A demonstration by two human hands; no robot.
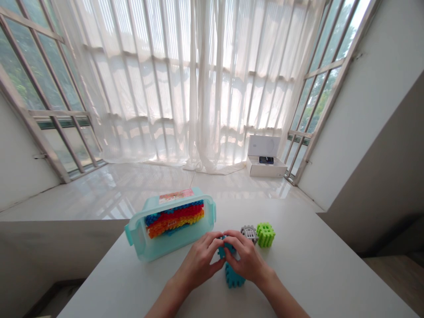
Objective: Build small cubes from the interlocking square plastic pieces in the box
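Note:
My left hand (201, 259) and my right hand (245, 258) meet at the middle of the white table (318, 274). Both have their fingers curled around a teal interlocking block piece (222, 250). More teal toothed pieces (233, 277) show below the hands, apparently joined to it. Just beyond my right hand sit a grey block cube (249, 232) and a green block cube (265, 234). To the left stands a clear teal plastic box (172, 245) packed with blue, red, orange and yellow block pieces (175, 217).
A white open box (266, 160) with a dark item in it lies on the glossy window ledge behind. Sheer curtains (198, 88) cover the bay window. A grey wall (384, 185) stands to the right of the table.

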